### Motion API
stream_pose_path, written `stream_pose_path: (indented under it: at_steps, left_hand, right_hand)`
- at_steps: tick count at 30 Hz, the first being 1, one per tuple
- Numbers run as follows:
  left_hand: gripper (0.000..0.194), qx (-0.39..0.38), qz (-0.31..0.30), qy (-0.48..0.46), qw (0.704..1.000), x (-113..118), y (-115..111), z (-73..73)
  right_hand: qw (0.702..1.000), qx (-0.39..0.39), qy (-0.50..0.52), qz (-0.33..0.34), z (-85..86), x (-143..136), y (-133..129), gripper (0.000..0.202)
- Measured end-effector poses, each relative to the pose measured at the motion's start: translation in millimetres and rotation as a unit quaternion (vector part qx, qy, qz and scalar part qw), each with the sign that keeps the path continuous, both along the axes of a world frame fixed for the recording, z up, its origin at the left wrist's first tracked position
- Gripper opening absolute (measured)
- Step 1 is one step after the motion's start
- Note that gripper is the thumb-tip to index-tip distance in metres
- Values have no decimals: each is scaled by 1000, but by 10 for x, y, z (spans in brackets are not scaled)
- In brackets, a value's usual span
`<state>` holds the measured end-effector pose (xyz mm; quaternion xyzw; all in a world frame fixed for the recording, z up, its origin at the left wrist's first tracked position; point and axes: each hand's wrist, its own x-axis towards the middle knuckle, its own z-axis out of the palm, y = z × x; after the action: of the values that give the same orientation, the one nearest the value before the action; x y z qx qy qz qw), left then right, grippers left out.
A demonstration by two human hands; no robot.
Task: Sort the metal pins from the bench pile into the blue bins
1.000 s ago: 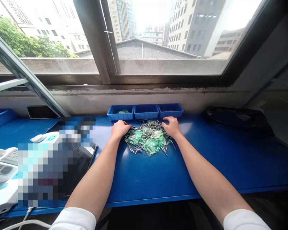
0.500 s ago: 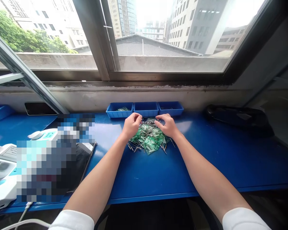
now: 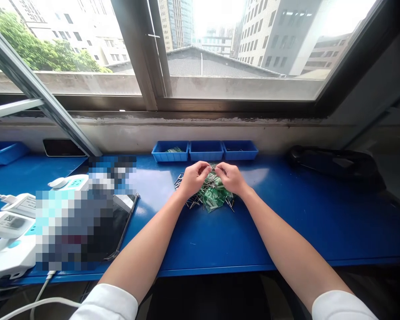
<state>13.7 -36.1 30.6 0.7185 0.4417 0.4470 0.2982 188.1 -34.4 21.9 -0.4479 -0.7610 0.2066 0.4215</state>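
Observation:
A loose pile of thin metal pins (image 3: 194, 201), which look like blind rivets, lies on the blue tabletop, mixed with crinkled green see-through plastic packets (image 3: 215, 198). Over the left part of the pile, my left hand (image 3: 196, 178) has its fingers curled and thumb pressed to the fingertips. Across a small gap my right hand (image 3: 231, 177) is in a similar pinch, its fingertips facing the left ones. Whatever lies between either set of fingertips is too small or hidden to make out. Both hands cover parts of the pile.
Three blue bins (image 3: 206, 151) stand in a row behind the pile; the left one holds greenish pieces. To the left are white power strips (image 3: 11, 258), a dark tablet-like device (image 3: 123, 222) and a phone (image 3: 64, 147). A black case (image 3: 333, 164) lies at right.
My hands have come closer together over the pile, and the right fingers have curled in from a looser, spread pose. The whole view has shifted slightly.

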Motion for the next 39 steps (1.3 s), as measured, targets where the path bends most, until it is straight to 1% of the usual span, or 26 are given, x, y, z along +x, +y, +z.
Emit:
stream_pose_path:
  at_steps: [2,5,7,9,14,16,17,19,20,22,23,25,28,31,33,36,39]
  left_hand:
    - [26,34,7,42,999,-36,8,3]
    - [27,70,17,94,993,-86,37,-15]
    - [29,72,26,114,991,-102,55,-36]
    - [29,70,36,121,989,-101,67,-55]
    - [31,79,41,147,985,-110,116,-70]
    - [35,78,71,154,982,-171,161,-69]
    - [38,73,95,150,981,-217,190,-72]
    - [39,55,151,131,978,-329,251,-89]
    - [39,44,177,120,976,-387,280,-106]
    - [37,19,219,115,969,-485,330,-151]
    - [36,5,230,119,966,-519,349,-177]
    - [33,-14,232,137,963,-552,374,-224]
    - [30,-23,219,174,960,-542,387,-265]
    - [30,-26,215,202,955,-524,388,-268]
    - [31,-29,214,213,953,-522,387,-261]
    - [32,-27,208,220,953,-520,377,-244]
    - [32,-19,188,222,957,-505,358,-221]
  right_hand:
    - [999,-18,26,2,-10,-21,-2,26]
    - [994,-50,101,7,-32,-66,10,25]
    - [985,-70,154,16,-36,-89,19,23]
    - [977,-83,193,28,-28,-97,22,25]
    - [963,-119,238,42,9,-36,45,27]
    - [970,-98,221,8,10,22,78,29]
    - [978,-72,197,-23,6,59,100,31]
    - [988,-5,116,-106,-10,141,148,37]
    - [987,20,72,-143,-23,185,174,42]
    - [978,44,-5,-206,-61,273,231,51]
    - [972,47,-34,-230,-86,315,262,56]
    - [960,47,-74,-267,-147,389,330,62]
    - [951,35,-95,-292,-248,470,435,66]
    - [951,4,-114,-286,-321,505,506,70]
    - [952,-7,-123,-279,-337,505,518,72]
    - [951,19,-111,-287,-323,475,484,67]
    - [952,51,-98,-285,-301,419,420,59]
